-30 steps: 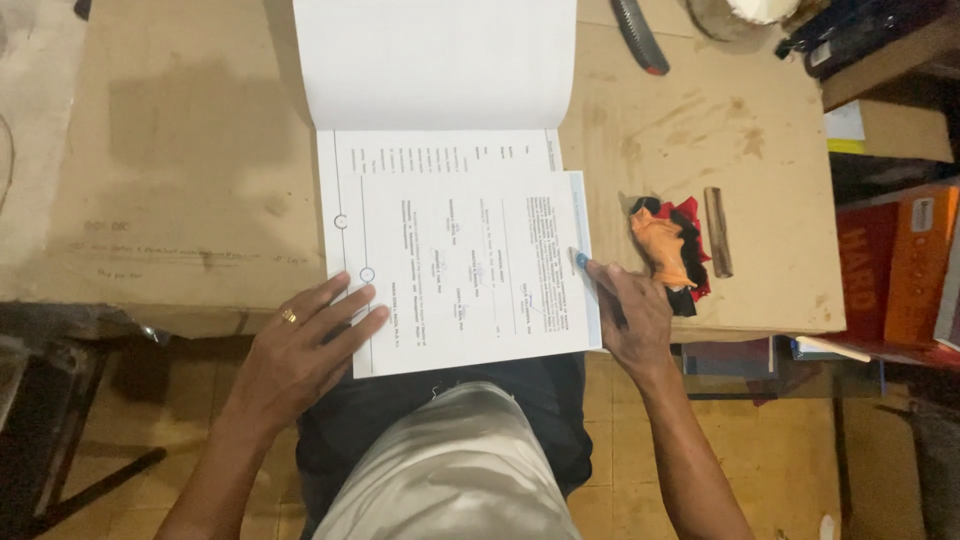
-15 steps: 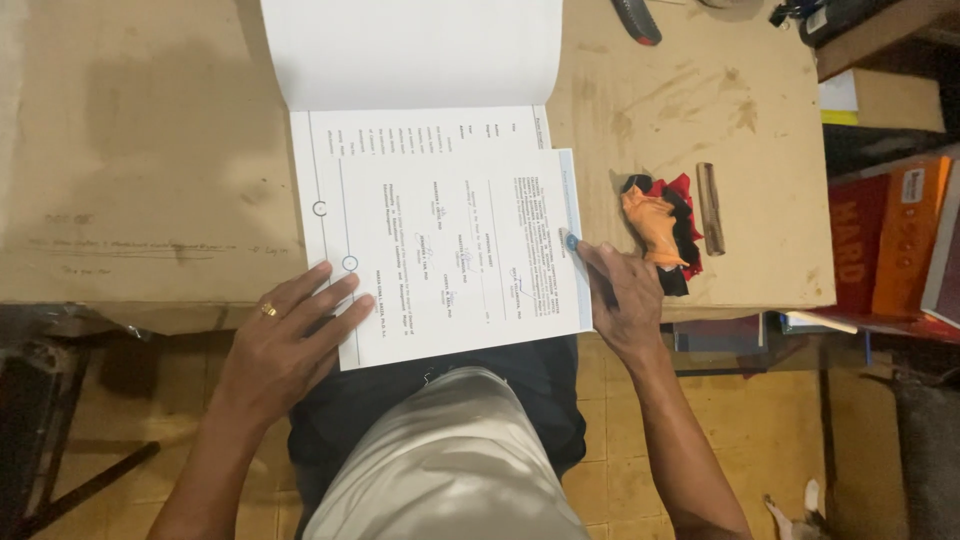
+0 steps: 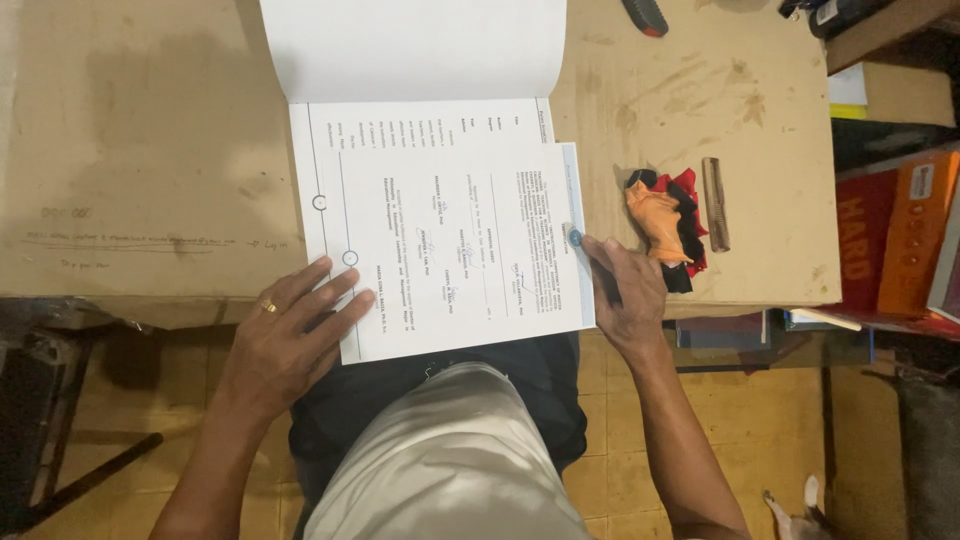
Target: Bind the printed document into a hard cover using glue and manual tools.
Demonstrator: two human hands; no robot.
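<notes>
Centrally in the frame, we see an open bound document lying on the brown tabletop, its lower edge overhanging the front. Our left hand rests flat, fingers spread, on the lower left corner of the page. Our right hand is closed around a blue pen at the page's right edge. Just right of that hand lies a bundle of orange, red and black cloth.

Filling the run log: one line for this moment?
left hand: flat on document | right hand: at its right edge | cloth bundle: beside
</notes>
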